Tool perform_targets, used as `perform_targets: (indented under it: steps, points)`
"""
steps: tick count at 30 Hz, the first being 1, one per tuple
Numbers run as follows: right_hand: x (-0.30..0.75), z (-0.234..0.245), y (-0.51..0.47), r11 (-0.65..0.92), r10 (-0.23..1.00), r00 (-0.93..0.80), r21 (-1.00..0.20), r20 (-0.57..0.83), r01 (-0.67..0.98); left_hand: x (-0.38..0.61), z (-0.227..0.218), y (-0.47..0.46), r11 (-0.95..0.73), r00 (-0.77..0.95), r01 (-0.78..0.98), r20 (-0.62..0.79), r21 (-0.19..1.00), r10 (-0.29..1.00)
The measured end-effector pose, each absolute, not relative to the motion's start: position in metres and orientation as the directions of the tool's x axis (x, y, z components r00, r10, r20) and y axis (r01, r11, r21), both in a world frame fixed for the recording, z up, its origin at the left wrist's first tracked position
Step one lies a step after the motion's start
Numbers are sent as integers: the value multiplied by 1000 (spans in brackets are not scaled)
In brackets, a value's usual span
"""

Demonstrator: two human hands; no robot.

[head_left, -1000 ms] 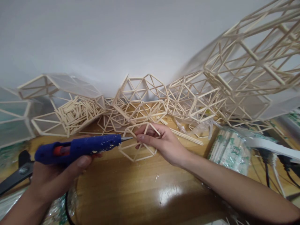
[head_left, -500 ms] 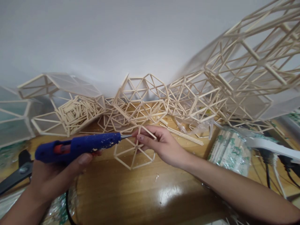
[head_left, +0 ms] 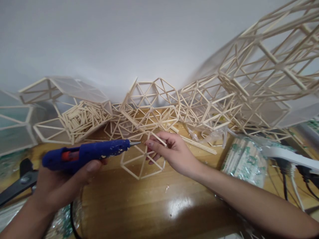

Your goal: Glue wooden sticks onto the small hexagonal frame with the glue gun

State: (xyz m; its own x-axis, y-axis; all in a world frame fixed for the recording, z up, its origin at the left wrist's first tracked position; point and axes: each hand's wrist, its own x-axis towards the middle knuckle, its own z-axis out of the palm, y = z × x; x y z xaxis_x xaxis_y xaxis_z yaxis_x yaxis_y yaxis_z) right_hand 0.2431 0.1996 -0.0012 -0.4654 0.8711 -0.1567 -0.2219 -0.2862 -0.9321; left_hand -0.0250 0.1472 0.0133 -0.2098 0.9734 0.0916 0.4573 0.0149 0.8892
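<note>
Left hand (head_left: 58, 186) wrapped tight round blue glue gun (head_left: 87, 156), metal nozzle aimed right, tip just beside right forefinger. Right hand (head_left: 174, 152) pinches upper edge of hexagonal stick frame (head_left: 142, 162), thumb and fingers (head_left: 152, 144) closed on thin stick. Frame lies flat on wooden worktop (head_left: 139, 202), between both hands. Behind it: more stick lattices (head_left: 152, 103) leaning along wall, pile of loose sticks (head_left: 79, 118) at left, wrapped stick bundles (head_left: 244, 159) at right, white power strip (head_left: 286, 154) beyond.
</note>
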Motion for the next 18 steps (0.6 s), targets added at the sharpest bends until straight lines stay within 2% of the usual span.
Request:
perform_targets:
  steps: [5, 11, 16, 18]
  points:
    - [242, 0, 198, -232, 867, -486, -952, -109, -200, -22, 15, 159, 14, -273, 303, 73, 953, 959]
    - [241, -1, 195, -185, 853, -517, -969, -74, -166, -16, 23, 164, 175, -281, 399, -62, 900, 958]
    - [242, -2, 197, -163, 842, -531, -982, -88, -95, -11, 28, 168, 237, -294, 332, -139, 913, 946]
    - [241, -4, 198, -146, 841, -536, -986, -79, -83, -9, 30, 169, 228, -249, 341, -146, 912, 957]
